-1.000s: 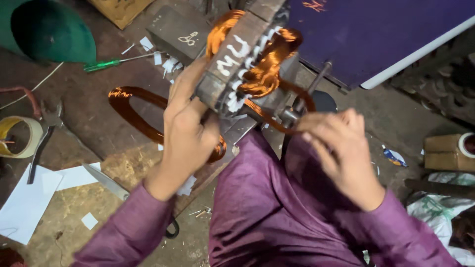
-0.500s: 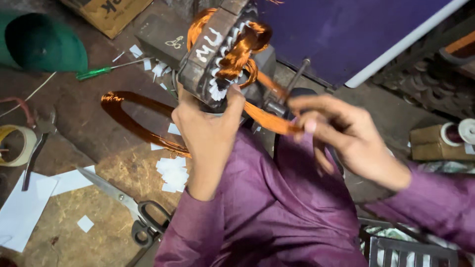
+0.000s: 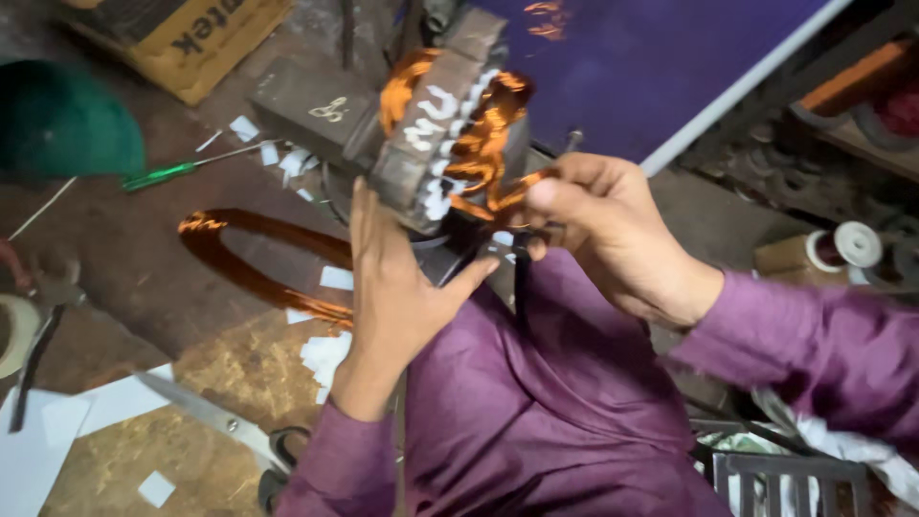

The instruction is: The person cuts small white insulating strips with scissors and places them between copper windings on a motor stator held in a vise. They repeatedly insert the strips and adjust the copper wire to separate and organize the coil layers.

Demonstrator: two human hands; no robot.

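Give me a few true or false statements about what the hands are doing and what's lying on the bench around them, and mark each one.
1. The left hand steadies the motor stator from below. True.
2. The right hand holds the scissors. False: the scissors lie on the bench; the right hand pinches copper winding wire at the stator.
3. A loose copper coil loop lies on the bench. True.
4. The green-handled screwdriver is in the left hand. False: it lies on the bench, apart from both hands.
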